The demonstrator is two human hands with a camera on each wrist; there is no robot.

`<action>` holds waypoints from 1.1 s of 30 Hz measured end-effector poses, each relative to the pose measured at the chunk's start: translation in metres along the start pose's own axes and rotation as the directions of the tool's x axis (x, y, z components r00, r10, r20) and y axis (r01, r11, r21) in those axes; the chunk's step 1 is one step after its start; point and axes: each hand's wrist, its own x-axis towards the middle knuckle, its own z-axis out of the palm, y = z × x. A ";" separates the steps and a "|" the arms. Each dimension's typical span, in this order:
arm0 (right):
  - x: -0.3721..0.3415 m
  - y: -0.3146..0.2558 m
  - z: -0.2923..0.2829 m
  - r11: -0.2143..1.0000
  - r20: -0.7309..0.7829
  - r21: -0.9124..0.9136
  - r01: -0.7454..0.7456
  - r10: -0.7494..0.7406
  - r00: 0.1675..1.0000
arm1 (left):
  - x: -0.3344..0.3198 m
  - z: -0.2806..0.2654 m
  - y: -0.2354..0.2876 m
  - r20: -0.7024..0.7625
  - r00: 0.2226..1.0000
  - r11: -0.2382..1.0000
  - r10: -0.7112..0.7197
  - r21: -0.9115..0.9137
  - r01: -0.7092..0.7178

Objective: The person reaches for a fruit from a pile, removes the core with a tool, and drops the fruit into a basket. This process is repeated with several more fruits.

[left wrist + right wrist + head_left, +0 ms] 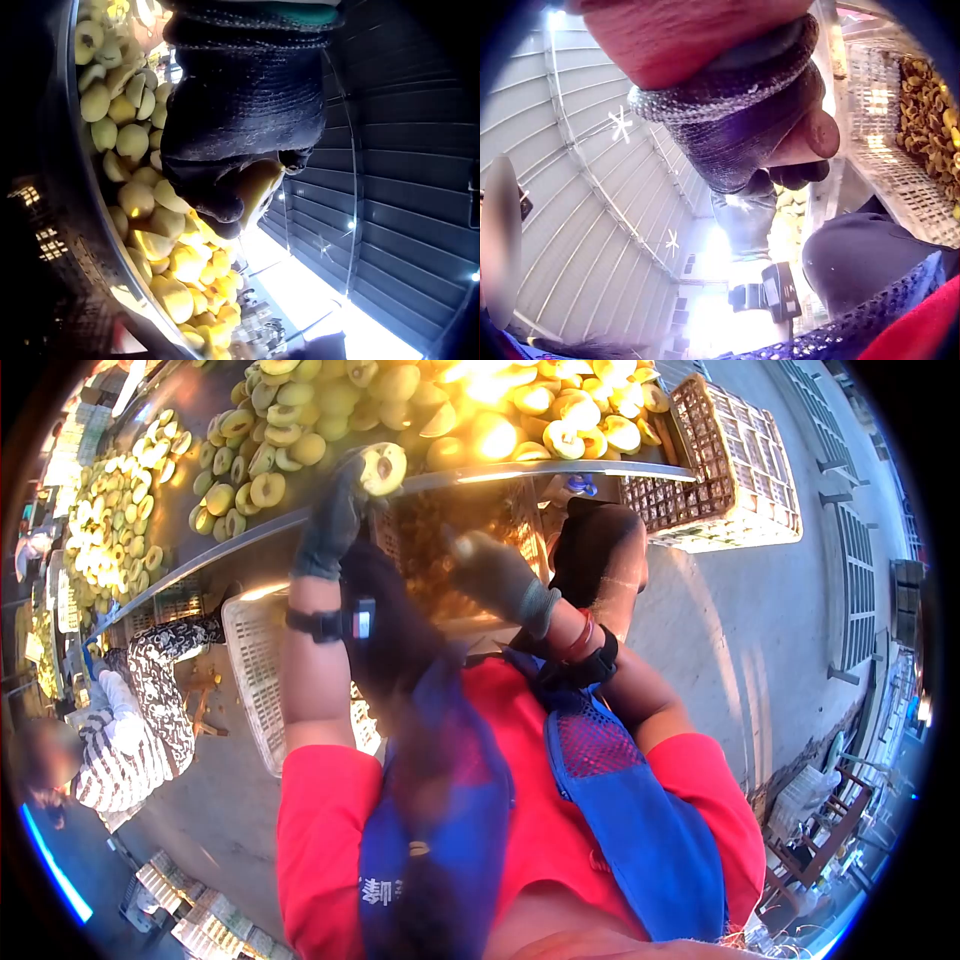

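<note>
Big shed with ribbed metal roof (405,150), dark metal-rimmed worktop (178,530), fruit job only partway along, most likely.

Held in the dark-gloved left hand (338,525), just over the worktop's edge: one round, yellow-green fruit half (383,468), cut side showing, with a brownish middle, stone or hollow, too small to tell. Lower down, blurry from above: the dark-gloved right hand (500,580), fingers curled, seemingly around a stubby light-brown handle (823,136), perhaps of a small tool. Probably done: many of the yellow-green cut halves (290,415) heaped on the worktop. Maybe done too: lots of brown scraps (930,120) inside a pale plastic mesh crate (870,112) below. Likely left: finishing and putting down the held half, then more. Cannot tell how many.
</note>
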 end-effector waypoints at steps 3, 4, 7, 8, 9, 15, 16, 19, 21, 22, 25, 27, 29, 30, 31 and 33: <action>0.006 -0.013 -0.002 0.988 -0.012 -0.155 0.020 -0.022 1.000 | -0.034 0.025 0.010 0.079 0.997 0.999 0.010 -0.044 -0.007; 0.006 -0.014 -0.001 0.981 -0.046 -0.182 0.062 -0.072 0.996 | -0.042 0.030 0.011 0.086 0.996 0.999 0.019 -0.047 -0.015; 0.003 -0.032 -0.007 0.982 -0.119 -0.167 0.087 -0.108 0.987 | -0.058 0.037 0.006 0.077 0.995 0.997 0.057 -0.046 -0.054; 0.002 -0.038 -0.011 0.981 -0.147 -0.162 0.103 -0.128 0.981 | -0.061 0.040 0.002 0.059 0.993 0.995 0.101 -0.014 -0.100; -0.002 -0.044 -0.015 0.979 -0.182 -0.156 0.132 -0.159 0.970 | -0.064 0.043 0.000 0.043 0.989 0.989 0.143 0.019 -0.144; -0.008 -0.065 -0.030 0.931 -0.492 -0.183 0.317 -0.366 0.790 | -0.081 0.047 -0.012 0.017 0.972 0.915 0.233 0.335 -0.225; -0.005 -0.065 -0.028 0.928 -0.497 -0.161 0.336 -0.370 0.785 | -0.084 0.049 -0.014 0.011 0.952 0.867 0.305 0.411 -0.283; -0.006 -0.071 -0.028 0.918 -0.495 -0.158 0.364 -0.392 0.776 | -0.093 0.065 -0.013 0.034 0.902 0.780 0.431 0.488 -0.392; -0.007 -0.071 -0.028 0.889 -0.479 -0.209 0.407 -0.456 0.750 | -0.092 0.087 -0.001 0.062 0.912 0.846 0.406 0.351 -0.401; -0.008 -0.069 -0.026 0.892 -0.468 -0.197 0.407 -0.451 0.760 | -0.096 0.096 0.000 0.024 0.909 0.855 0.416 0.331 -0.400; -0.009 -0.064 -0.024 0.902 -0.434 -0.178 0.393 -0.431 0.791 | -0.106 0.108 0.001 -0.067 0.907 0.880 0.416 0.283 -0.382; -0.010 -0.066 -0.024 0.917 -0.416 -0.177 0.358 -0.400 0.817 | -0.106 0.107 0.000 -0.114 0.922 0.907 0.369 0.258 -0.331; -0.013 -0.065 -0.022 0.907 -0.436 -0.206 0.367 -0.421 0.796 | -0.103 0.109 0.001 -0.202 0.926 0.938 0.320 0.204 -0.280; -0.015 -0.064 -0.020 0.902 -0.443 -0.219 0.373 -0.433 0.785 | -0.102 0.110 0.003 -0.257 0.921 0.952 0.292 0.169 -0.255; -0.017 -0.064 -0.016 0.911 -0.431 -0.202 0.360 -0.412 0.803 | -0.103 0.106 0.005 -0.254 0.938 0.971 0.238 0.067 -0.228; -0.022 -0.063 -0.008 0.928 -0.402 -0.174 0.331 -0.374 0.836 | -0.103 0.094 0.011 -0.228 0.965 0.976 0.132 -0.142 -0.167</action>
